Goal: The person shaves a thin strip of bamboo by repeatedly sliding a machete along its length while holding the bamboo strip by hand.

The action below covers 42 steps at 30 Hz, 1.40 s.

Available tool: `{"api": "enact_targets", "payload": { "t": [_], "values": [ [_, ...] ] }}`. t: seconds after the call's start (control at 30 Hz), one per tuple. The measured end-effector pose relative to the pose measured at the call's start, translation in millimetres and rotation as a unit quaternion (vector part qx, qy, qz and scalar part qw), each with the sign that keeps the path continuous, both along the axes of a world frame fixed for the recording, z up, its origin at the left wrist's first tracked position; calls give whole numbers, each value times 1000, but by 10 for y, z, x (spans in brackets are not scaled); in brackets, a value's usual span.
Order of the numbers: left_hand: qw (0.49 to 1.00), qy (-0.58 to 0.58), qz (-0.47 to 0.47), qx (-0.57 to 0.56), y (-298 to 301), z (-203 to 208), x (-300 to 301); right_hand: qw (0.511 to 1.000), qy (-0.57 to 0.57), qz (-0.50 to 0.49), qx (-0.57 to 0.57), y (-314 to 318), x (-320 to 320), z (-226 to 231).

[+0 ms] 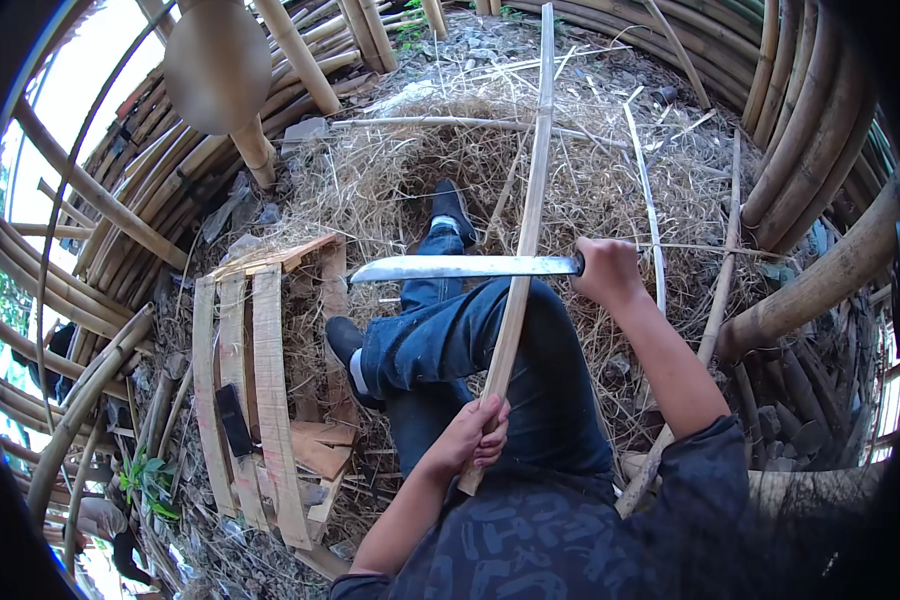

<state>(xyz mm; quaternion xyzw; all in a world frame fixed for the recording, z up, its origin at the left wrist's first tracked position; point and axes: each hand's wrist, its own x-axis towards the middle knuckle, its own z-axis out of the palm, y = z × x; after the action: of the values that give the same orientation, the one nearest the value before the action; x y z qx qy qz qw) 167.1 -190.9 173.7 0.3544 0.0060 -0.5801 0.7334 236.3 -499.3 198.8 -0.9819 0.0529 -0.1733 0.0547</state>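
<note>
My left hand [468, 436] is closed around the lower end of a long split bamboo strip [536, 180], close to my lap. The strip slants up and away from me across my raised knee, its far end well beyond my feet. In my right hand [608, 272] is the dark handle of a machete [450, 267]. Its long blade points left and lies level across the strip just above the knee; whether the edge bites into it I cannot tell.
A slatted wooden crate [268, 400] stands to my left with a black phone [233, 420] on it. Dry bamboo shavings [370, 180] cover the ground around my feet. Bamboo poles [820, 130] are stacked on both sides. Part of another person [105, 520] shows at lower left.
</note>
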Motion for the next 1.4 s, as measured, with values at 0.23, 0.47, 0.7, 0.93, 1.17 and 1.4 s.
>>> {"api": "enact_targets", "payload": {
  "t": [0.23,0.47,0.7,0.93,1.17,1.4],
  "values": [
    [997,48,-4,-59,73,-136,22,995,11,-87,-39,-152,232,-117],
    [997,56,-21,-55,440,-198,-22,950,42,-306,50,-1147,374,-207],
    [997,57,-47,-25,406,-194,91,956,12,-236,176,-744,32,-472],
    [991,76,-59,-90,444,-361,108,975,-86,-107,174,-532,-209,-303],
    [994,-47,-94,13,393,-133,177,993,15,20,117,-98,-302,113],
    [979,-109,-90,149,578,-62,96,989,69,51,124,74,-372,111]
  ]
}}
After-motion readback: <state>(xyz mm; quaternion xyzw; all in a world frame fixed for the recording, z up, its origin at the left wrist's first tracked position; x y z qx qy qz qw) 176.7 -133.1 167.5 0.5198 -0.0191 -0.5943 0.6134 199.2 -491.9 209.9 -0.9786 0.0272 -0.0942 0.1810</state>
